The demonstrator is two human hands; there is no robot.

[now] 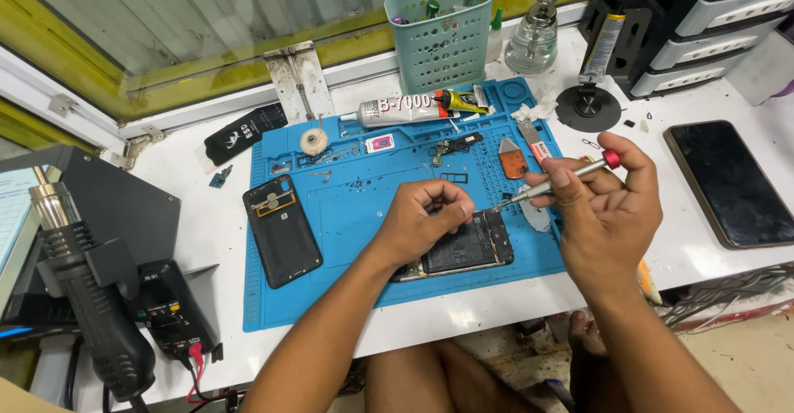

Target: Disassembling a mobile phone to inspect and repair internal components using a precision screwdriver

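Blue mat (347, 231): silicone, lying flat on the white bench (207, 231), with the opened phone (467, 252) near its front edge
Opened phone: face down, back off, black battery and board showing; my left hand covers its left end
Left hand (418, 227): resting on the phone, fingers curled in and thumb meeting fingertips in a pinch over the top edge; what sits between them is too small for me to tell
Right hand (608, 210): closed around a slim screwdriver (562, 177), thumb and fingers gripping the silver shaft
Screwdriver: red cap up by my forefinger, tip slanting down and left to the phone's upper right corner, just beside my left fingertips
Back cover (281, 229): black, inside up, on the mat's left side, well apart from the phone
Glue tube (397, 111): on its side along the mat's far edge
Pry tool (513, 161): orange, behind the screwdriver tip, near small loose parts
Basket (442, 33): pale green, perforated, standing behind the mat
Second phone (728, 183): dark screen up, on the bench to my right
Hot-air gun (91, 297): black, in its holder at far left
In the way: my own left hand hides the phone's left part
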